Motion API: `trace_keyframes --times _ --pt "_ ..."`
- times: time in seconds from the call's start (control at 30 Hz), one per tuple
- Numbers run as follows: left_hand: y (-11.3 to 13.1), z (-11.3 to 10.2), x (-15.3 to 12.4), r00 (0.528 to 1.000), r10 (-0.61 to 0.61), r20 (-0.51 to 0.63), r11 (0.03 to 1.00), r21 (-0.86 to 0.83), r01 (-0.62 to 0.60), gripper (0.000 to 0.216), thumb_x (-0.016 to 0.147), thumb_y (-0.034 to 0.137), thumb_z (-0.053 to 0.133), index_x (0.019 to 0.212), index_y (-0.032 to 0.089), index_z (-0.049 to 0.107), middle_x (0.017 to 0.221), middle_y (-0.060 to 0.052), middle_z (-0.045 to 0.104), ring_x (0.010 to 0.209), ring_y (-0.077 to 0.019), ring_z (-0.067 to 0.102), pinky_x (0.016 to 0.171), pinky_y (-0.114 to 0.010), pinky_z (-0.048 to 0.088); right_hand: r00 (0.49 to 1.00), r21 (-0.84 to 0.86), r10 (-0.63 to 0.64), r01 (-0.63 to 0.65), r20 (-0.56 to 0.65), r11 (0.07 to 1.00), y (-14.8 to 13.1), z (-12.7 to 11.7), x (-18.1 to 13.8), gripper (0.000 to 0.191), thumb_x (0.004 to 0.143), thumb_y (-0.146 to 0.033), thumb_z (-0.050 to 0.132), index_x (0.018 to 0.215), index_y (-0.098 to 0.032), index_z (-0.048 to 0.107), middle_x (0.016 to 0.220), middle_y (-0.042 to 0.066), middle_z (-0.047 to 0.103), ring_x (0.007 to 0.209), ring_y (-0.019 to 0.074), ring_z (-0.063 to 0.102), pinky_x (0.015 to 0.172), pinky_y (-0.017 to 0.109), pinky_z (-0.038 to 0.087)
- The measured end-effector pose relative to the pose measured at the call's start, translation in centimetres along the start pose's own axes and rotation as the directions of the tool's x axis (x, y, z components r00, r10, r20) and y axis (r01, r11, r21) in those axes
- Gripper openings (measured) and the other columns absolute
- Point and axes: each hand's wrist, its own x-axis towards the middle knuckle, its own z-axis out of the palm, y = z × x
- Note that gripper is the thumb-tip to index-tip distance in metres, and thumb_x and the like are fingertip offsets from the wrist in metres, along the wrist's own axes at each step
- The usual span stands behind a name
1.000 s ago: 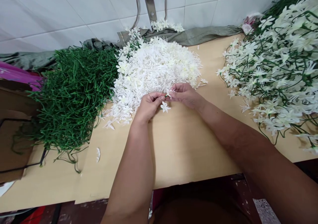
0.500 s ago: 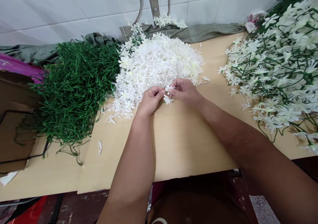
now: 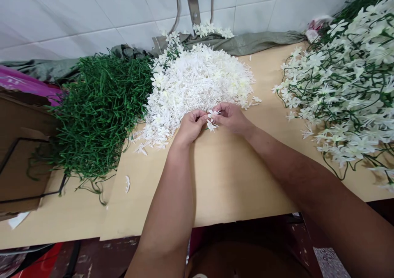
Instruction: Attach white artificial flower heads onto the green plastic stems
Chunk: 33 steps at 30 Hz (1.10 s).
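Between my two hands, in front of the white pile, is a small artificial flower (image 3: 212, 114) with white petals. My left hand (image 3: 193, 125) is closed, thumb and forefinger pinching the flower's green stem, which is mostly hidden by the fingers. From the other side my right hand (image 3: 230, 117) pinches the white petals. A second white blossom (image 3: 211, 125) hangs just below, on the same piece as far as I can tell. Right behind my hands rises a heap of loose white petals and stamens (image 3: 200, 79).
A mound of green plastic stems (image 3: 104, 109) lies on the left beside a cardboard box (image 3: 21, 146). Finished-looking white flowers on stems (image 3: 347, 89) are heaped at the right. A white scrap (image 3: 127, 184) lies on the tabletop (image 3: 240, 179); a tiled wall (image 3: 255, 7) stands behind.
The whole view has shifted slightly, with everything a little further right and lower. Both hands keep their pinch at the flower, with hardly any movement relative to the table.
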Motion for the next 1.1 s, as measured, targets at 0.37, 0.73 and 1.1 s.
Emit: trace_keyframes --times 0.37,0.73,1.1 --pt "-0.2 -0.1 0.0 0.999 0.021 0.027 0.999 0.039 -0.022 0.014 0.07 0.022 0.07 0.06 0.017 0.062 0.048 0.003 0.05 0.044 -0.0078 0.035 0.044 -0.021 0.024 0.995 0.1 0.055 -0.063 0.088 0.993 0.5 -0.3 0.3 0.049 0.051 -0.047 0.093 0.07 -0.018 0.057 0.067 -0.001 0.066 0.066 0.0115 0.063 0.067 0.026 0.053" --pt "0.7 0.8 -0.3 1.0 -0.014 -0.023 0.997 0.074 0.015 0.019 0.072 0.008 0.061 0.056 0.016 0.055 0.045 0.005 0.048 0.045 -0.0071 0.036 0.047 -0.021 0.027 0.998 0.0 0.024 -0.024 0.057 1.0 1.5 -0.4 0.9 0.027 0.07 -0.022 0.079 0.072 -0.018 0.052 0.068 -0.002 0.062 0.066 0.0119 0.06 0.068 0.028 0.05" --pt "0.2 0.5 -0.2 1.0 -0.003 0.001 1.0 -0.01 0.003 0.013 0.07 0.015 0.067 0.058 0.016 0.06 0.051 0.003 0.055 0.047 -0.0072 0.041 0.048 -0.021 0.03 0.997 -0.008 -0.017 0.017 0.078 1.0 1.4 -0.6 0.8 0.034 0.064 -0.033 0.084 0.073 -0.017 0.056 0.068 -0.004 0.061 0.066 0.0101 0.058 0.066 0.026 0.047"
